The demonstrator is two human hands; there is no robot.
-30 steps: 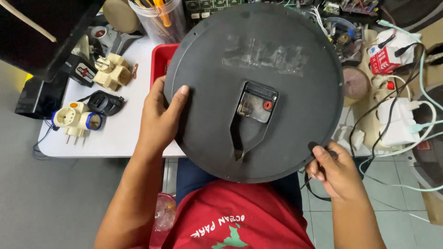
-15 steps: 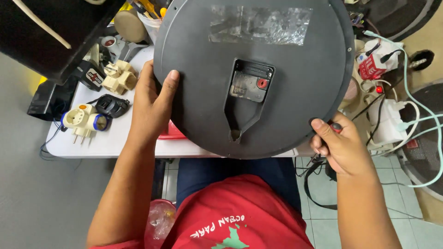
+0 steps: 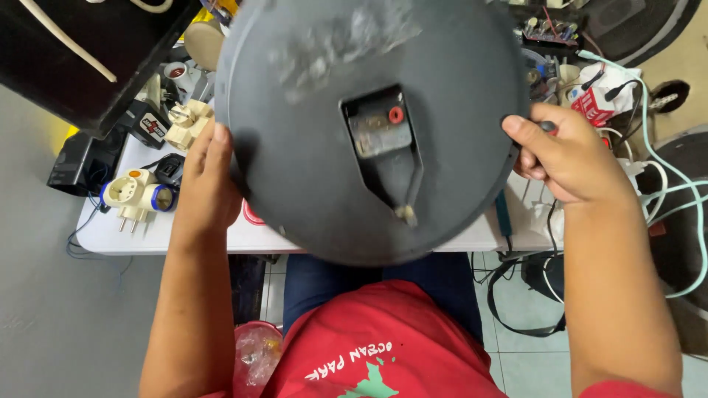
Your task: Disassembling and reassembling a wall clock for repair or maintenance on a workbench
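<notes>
A large round dark-grey wall clock is held back side up over the front edge of a white table, covering most of the table's middle. The left hand grips the clock's left rim, palm against the back, fingers lying close together and flat along the edge, with the thumb hidden under the disc. The right hand holds the right rim, its thumb pressed over the edge and its other fingers curled narrow; a small dark object with a red part sits pinched within those fingers, too hidden to identify. In the centre of the clock's back sits a rectangular movement box with a red knob, and below it a tapering recess runs down to a small hanger tab. A patch of clear tape is smeared across the upper part of the back, blurred. Near the left edge of the table lie a white plug adapter with a blue ring and a cream multi-socket adapter, both clear of the clock. Toward the right edge lie tangled white and pale-green cables. A black box stands at the table's far left corner. The person's red shirt fills the bottom.
</notes>
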